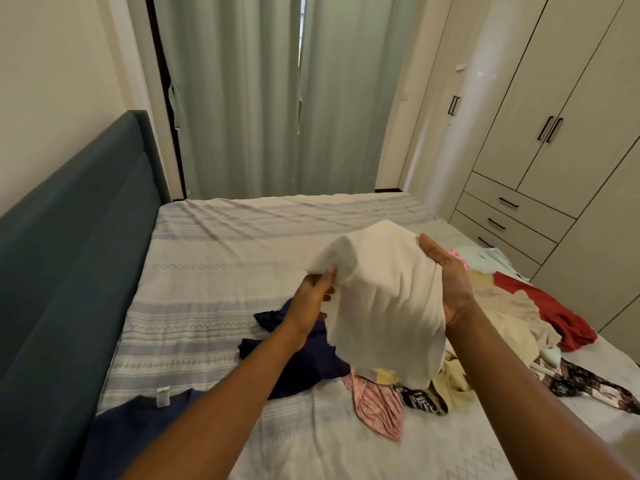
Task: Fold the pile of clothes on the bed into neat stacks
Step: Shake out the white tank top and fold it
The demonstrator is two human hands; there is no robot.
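The left hand (311,296) pinches the white cloth (384,299); fingers of the right hand (450,282) hidden behind it, grip unclear.

Dim, even indoor light; daylight slits between the curtains (242,98); edges bow; white cloth (381,299) slightly blurred.

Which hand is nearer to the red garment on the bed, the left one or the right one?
Right. The right hand sits just left of the red garment; the left hand is farther left, across the white cloth, pinching its corner.
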